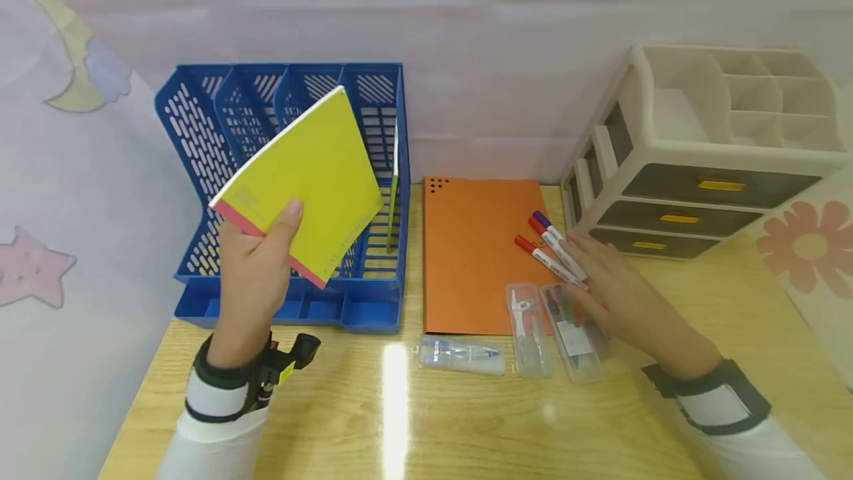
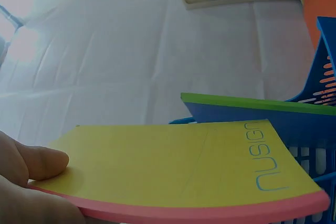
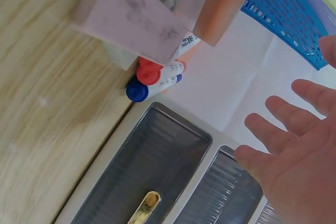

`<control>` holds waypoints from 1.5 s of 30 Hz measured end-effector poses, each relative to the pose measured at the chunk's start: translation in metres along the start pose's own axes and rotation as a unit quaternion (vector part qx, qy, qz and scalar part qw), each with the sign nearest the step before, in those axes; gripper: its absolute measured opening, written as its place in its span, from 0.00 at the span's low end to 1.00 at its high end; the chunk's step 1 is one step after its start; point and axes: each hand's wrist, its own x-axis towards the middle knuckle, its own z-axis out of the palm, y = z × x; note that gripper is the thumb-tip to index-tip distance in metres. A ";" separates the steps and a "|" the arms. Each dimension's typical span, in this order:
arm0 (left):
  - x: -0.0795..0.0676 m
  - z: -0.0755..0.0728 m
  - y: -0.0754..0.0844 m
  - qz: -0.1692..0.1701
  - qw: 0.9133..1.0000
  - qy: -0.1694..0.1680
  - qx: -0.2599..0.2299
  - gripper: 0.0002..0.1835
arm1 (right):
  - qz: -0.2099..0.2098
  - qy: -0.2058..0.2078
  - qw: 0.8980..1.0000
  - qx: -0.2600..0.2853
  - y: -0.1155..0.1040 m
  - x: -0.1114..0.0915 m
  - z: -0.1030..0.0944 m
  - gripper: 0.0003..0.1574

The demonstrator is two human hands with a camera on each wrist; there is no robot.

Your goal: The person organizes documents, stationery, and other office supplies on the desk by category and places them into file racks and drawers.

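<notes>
Left hand (image 1: 252,284) pinching a yellow notebook (image 1: 326,176); right hand (image 1: 616,298) spread.
From my end, I see the thumb (image 2: 46,162) on the cover beside the pink spine (image 1: 306,270). I'd keep that pinch firm and the notebook squared, so its corners don't snag the blue rack (image 1: 373,289) just beyond the grip. Right of the grip lie an orange folder (image 1: 473,258) and markers (image 1: 549,263), near the empty right hand; farther off stands a drawer unit (image 1: 666,187).
</notes>
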 end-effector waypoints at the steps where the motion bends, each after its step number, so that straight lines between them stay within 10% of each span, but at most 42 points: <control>1: 0.003 0.003 -0.002 -0.001 1.000 -0.003 -0.001 0.18 | 0.002 0.001 1.000 0.001 0.000 0.000 0.000 0.46; 24: 0.074 0.061 -0.047 -0.054 0.992 -0.091 0.068 0.22 | -0.023 0.037 0.999 -0.033 0.013 -0.009 0.007 0.50; 37: 0.090 0.077 -0.073 -0.092 0.985 -0.123 0.074 0.28 | 0.017 0.000 1.000 -0.017 0.011 -0.010 0.007 0.51; 45: 0.091 0.079 -0.082 -0.131 0.970 -0.200 0.040 0.30 | 0.020 -0.008 1.000 -0.008 0.010 -0.009 0.008 0.50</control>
